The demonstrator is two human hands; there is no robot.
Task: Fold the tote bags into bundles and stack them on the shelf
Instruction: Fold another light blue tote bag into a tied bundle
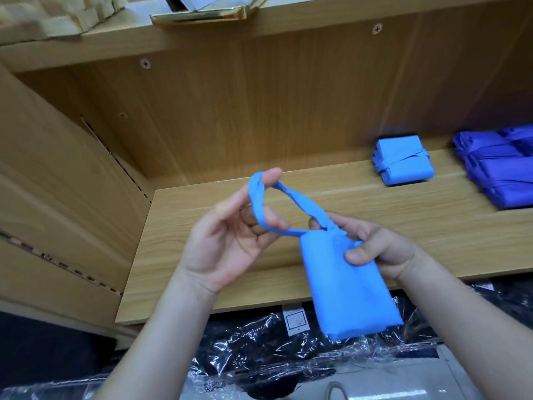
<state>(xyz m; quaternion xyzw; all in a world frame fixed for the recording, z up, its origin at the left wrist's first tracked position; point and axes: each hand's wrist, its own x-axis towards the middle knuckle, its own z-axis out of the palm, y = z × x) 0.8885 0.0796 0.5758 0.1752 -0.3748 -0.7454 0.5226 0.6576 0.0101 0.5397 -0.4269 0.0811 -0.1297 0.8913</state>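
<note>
A light blue tote bag, folded into a thick rectangle, hangs in the air in front of the wooden shelf. My right hand grips its upper end, thumb pressed on the front. The bag's handle stretches out as a loop to the left. My left hand holds that loop open, with fingers hooked through it. A finished light blue bundle, tied round with its handle, lies on the shelf at the back right.
Several dark blue folded bags lie stacked at the shelf's far right. Black goods in clear plastic wrap fill the space below the shelf's front edge. A wooden side panel closes the left. Another shelf board runs overhead.
</note>
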